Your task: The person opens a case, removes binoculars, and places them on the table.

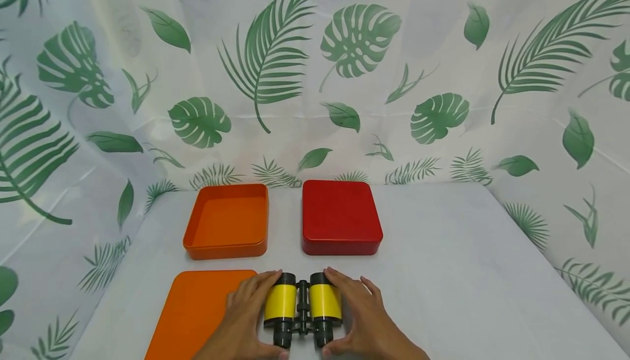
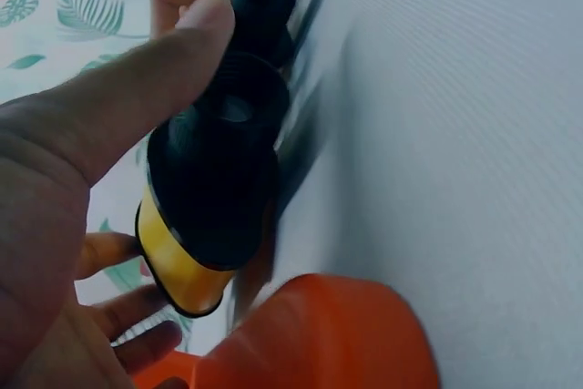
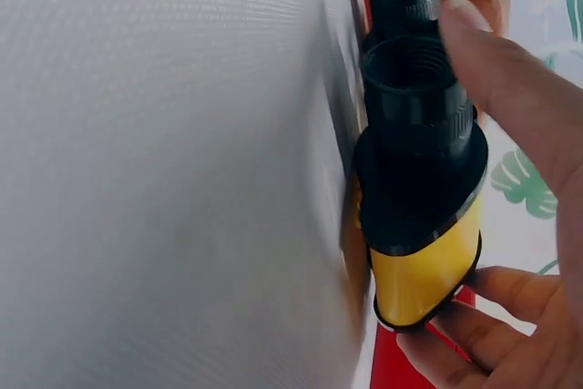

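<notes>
Yellow and black binoculars (image 1: 326,301) lie at the front middle of the white table, eyepieces toward me. My left hand (image 1: 246,316) grips their left barrel, thumb by the eyepiece and fingers at the far end. On the other side my right hand (image 1: 366,316) holds the right barrel the same way. In the left wrist view the thumb rests against the black eyepiece (image 2: 241,102), with fingertips touching the yellow barrel (image 2: 178,257). The right wrist view has the thumb beside an eyepiece (image 3: 414,88) and the fingers around the yellow body (image 3: 424,275).
An orange open box (image 1: 226,220) stands at the back left. Right of it is a red box (image 1: 340,215) with its flat face up. A flat orange lid (image 1: 197,300) lies at front left, partly under my left hand. A leaf-patterned cloth (image 1: 364,92) hangs behind the table.
</notes>
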`<state>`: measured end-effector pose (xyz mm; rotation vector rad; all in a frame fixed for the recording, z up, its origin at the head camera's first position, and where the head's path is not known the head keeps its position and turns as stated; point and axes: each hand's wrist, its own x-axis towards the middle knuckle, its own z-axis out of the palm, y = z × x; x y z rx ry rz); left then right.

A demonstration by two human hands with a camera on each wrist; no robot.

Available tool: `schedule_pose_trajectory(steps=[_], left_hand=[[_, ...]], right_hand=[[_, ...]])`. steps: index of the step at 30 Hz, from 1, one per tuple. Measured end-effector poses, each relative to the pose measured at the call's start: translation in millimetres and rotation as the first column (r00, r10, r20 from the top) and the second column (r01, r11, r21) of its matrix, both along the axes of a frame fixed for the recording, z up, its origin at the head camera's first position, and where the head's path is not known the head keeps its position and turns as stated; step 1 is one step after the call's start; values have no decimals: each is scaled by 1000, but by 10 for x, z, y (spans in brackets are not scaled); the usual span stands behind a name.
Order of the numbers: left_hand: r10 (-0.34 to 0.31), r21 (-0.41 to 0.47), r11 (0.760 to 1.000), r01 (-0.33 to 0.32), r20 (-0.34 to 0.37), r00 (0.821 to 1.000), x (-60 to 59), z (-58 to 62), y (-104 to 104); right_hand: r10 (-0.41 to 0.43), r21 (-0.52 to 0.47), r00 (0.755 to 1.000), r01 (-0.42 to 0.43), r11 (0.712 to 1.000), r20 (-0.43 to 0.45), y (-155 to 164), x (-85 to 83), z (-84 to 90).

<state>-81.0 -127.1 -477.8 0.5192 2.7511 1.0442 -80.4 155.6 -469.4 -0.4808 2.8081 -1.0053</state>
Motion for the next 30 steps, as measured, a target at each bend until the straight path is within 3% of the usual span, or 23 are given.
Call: schedule_pose_trajectory(steps=[8, 14, 22, 30], left_hand=[[44, 21, 999, -46, 111, 993, 15, 108, 16], [96, 34, 994, -101, 124, 988, -12, 182, 33], [219, 144, 965, -221, 32, 975, -130, 189, 78], [268, 244, 936, -254, -24, 963, -296, 211, 127]], right_hand=[[-76, -30, 995, 78, 996, 66, 10, -22, 64], [-115, -37, 992, 117, 992, 44, 9, -26, 94], [-206, -108, 979, 204, 973, -6, 25, -106, 171], [-284, -178, 958, 272, 946, -42, 113, -236, 217]])
